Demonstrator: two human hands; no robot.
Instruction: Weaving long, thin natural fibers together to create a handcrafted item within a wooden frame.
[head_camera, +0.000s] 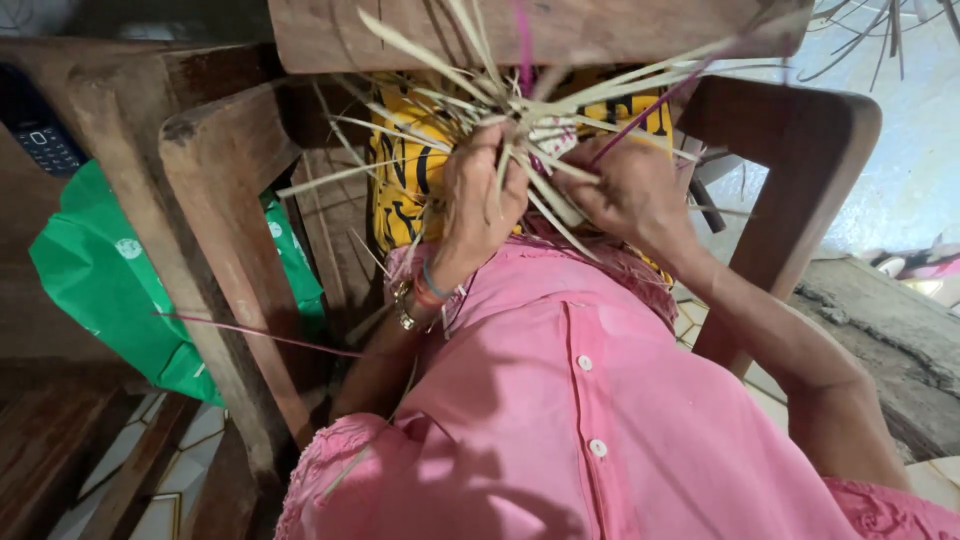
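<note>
Strips: a bundle of thin, flat, pale straw-coloured strips (520, 110), stiff and narrow, fanning out in all directions from a woven knot between the two hands; a few are dyed magenta (650, 105). The bundle sits at chest height, just in front of the wooden chair.
Left hand: the left hand (480, 190) is raised with the wrist bent, fingers curled round the strips; its grip is clenched on the bundle from the left side. Bangles (415, 295), metal and coloured, ring the wrist.
Right hand: the right hand (625, 190) meets the left at the knot, back of the hand toward the camera, forearm running down and to the right; its grip pinches strips, the fingertips hidden among them.
Shirt: a pink buttoned shirt (560, 400), smooth cloth with white buttons and an embroidered cuff edge.
Chair: a dark, worn wooden chair (220, 260) with thick square rails, the grain rough and dull.
Yellow cloth: a yellow cloth (400, 180) with black print hangs behind the hands, touching the chair.
Bag: a green plastic bag (110, 290), glossy and crumpled, lies left of the chair.
Phone: a dark keypad phone (35, 130) rests at the upper left edge.
</note>
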